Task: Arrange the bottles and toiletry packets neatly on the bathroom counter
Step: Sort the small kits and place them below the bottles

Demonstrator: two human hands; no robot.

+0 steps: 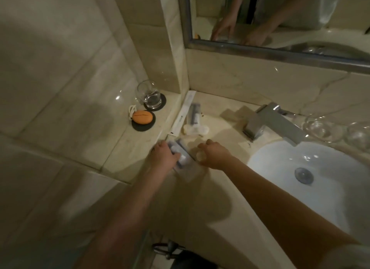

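My left hand [164,156] grips a clear toiletry packet [181,156] with pale contents, lying on the beige marble counter [218,132] beside the raised ledge. My right hand [215,155] is curled around a small pale bottle [200,156] just right of that packet; blur hides the detail. Farther back lie a long white paper-wrapped packet [184,113] along the ledge, a clear packet with a dark item [193,113], and a small pale packet [197,130].
A raised ledge [128,148] at left carries a glass tumbler [150,95] and an orange soap [142,117] on dark coasters. A chrome faucet [274,122] overhangs the white sink [280,168] at right, with glassware [322,128] behind. A mirror [280,18] hangs above.
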